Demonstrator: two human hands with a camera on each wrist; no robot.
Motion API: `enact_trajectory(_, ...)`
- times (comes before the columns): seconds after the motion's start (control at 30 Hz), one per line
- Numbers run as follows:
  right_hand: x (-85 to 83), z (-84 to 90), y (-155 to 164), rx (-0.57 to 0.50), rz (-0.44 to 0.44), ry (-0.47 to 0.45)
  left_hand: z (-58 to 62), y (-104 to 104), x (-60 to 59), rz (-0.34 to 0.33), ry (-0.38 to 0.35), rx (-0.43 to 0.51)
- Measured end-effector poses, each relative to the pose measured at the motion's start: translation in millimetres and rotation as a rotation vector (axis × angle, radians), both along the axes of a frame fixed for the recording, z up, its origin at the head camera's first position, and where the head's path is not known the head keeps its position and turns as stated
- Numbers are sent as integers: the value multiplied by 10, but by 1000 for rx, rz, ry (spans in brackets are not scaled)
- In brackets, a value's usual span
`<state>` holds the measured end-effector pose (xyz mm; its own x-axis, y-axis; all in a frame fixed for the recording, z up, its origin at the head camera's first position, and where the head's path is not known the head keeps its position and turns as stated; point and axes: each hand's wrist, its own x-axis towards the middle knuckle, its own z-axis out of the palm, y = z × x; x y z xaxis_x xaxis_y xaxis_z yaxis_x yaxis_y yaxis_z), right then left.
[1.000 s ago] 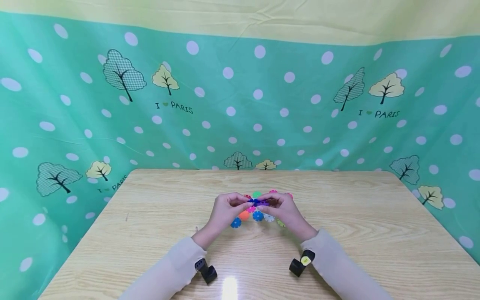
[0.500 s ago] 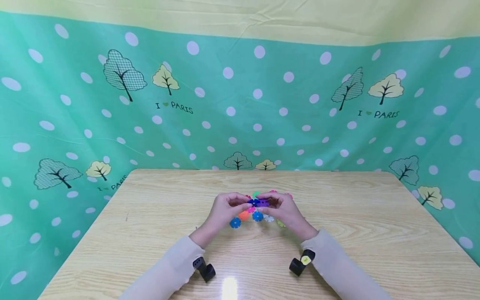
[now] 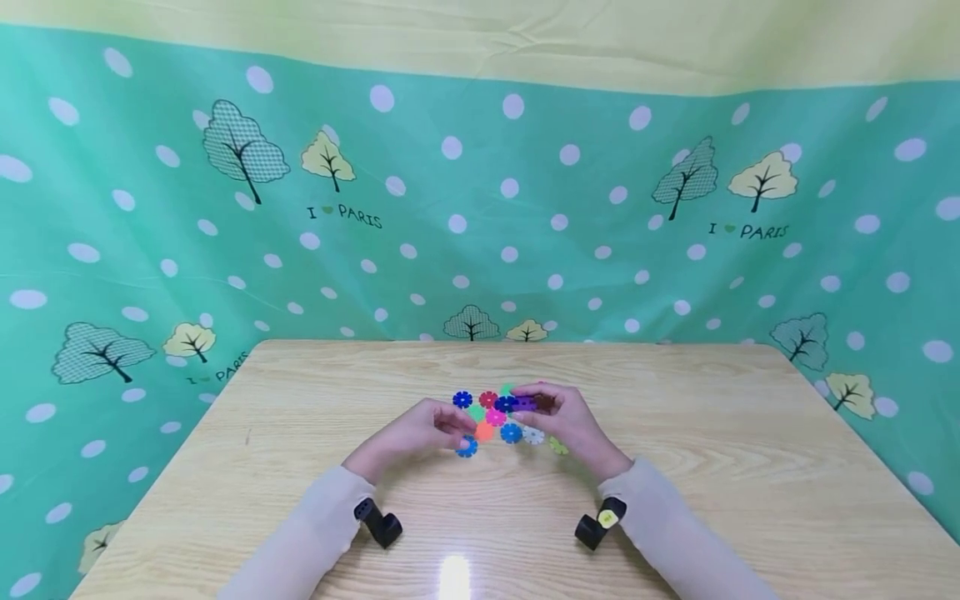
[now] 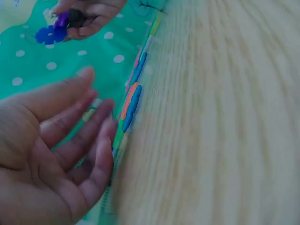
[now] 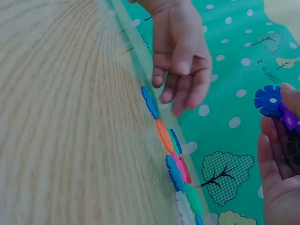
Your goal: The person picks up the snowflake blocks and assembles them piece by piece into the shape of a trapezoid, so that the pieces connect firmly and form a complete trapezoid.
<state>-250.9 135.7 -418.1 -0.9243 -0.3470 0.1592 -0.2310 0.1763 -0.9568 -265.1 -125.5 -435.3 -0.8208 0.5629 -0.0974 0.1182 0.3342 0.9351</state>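
Observation:
My right hand [image 3: 568,419] pinches a short chain of joined snowflake discs above the table. The chain has a dark blue disc [image 5: 268,101] at its free end, a purple disc [image 5: 289,117] in the middle and a dark brown one [image 5: 294,145] against the fingers. With fingers loosely bent and nothing in them, my left hand [image 3: 420,435] hovers beside the loose discs. Its fingertips overlap a blue disc [image 3: 467,447] in the head view, close to an orange disc [image 3: 484,431]. In the left wrist view, a gap shows between thumb and fingers.
Several loose discs lie around the hands: dark blue [image 3: 462,400], red [image 3: 488,399], pink [image 3: 496,417], mid-blue [image 3: 512,432], white [image 3: 533,435] and yellow-green [image 3: 558,446]. A polka-dot curtain [image 3: 420,250] hangs behind the wooden table [image 3: 315,392].
My left hand has let go of the chain's dark blue disc and moved left and toward me, uncovering loose discs. The right hand keeps holding the chain in nearly the same spot.

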Motion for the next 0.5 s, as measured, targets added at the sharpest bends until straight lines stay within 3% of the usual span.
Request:
enact_trajectory(0.23, 8, -18, 17, -7, -2, -12, -76, -29, -42, 10, -18, -39)
enact_trajectory(0.5, 6, -11, 14, 7, -12, -25, -114, -37, -55, -1, 56, -81)
